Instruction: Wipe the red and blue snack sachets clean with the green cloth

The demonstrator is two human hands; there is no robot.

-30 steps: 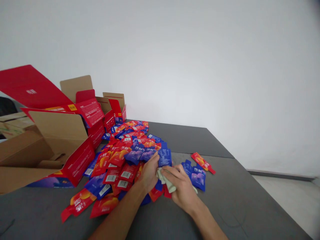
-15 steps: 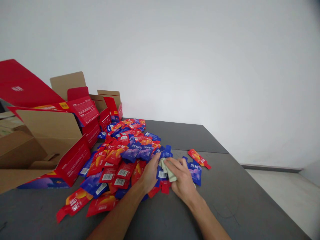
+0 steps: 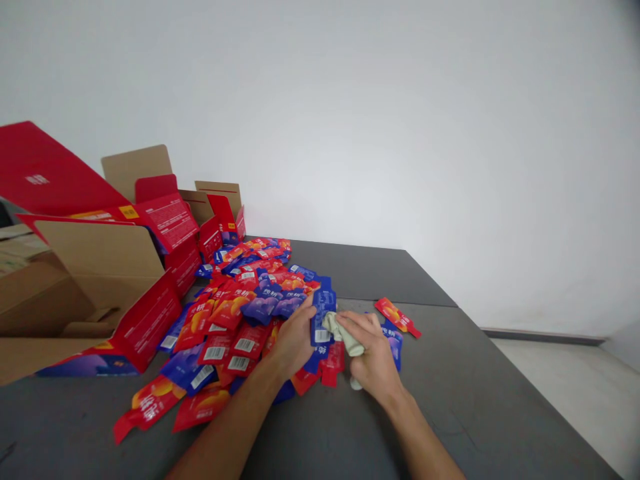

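A heap of small red and blue sachets (image 3: pixel 250 300) lies spread on a dark grey table (image 3: pixel 450 400). My left hand (image 3: pixel 293 340) pinches a blue sachet (image 3: pixel 323 313) at the heap's right edge, holding it upright with its barcode side toward me. My right hand (image 3: pixel 373 357) is closed round a crumpled pale green cloth (image 3: pixel 345 337), which touches the blue sachet. Under my right hand lie more blue sachets (image 3: pixel 395 343).
Open red-and-brown cardboard boxes (image 3: pixel 115 267) stand at the left, flaps up. A lone red sachet (image 3: pixel 397 317) lies to the right of the hands. The table's right edge drops to a light floor (image 3: pixel 575 393). A white wall is behind.
My left hand has lifted the blue sachet upright off the heap. My right hand with the cloth has shifted slightly against it. The view has moved a little leftward.
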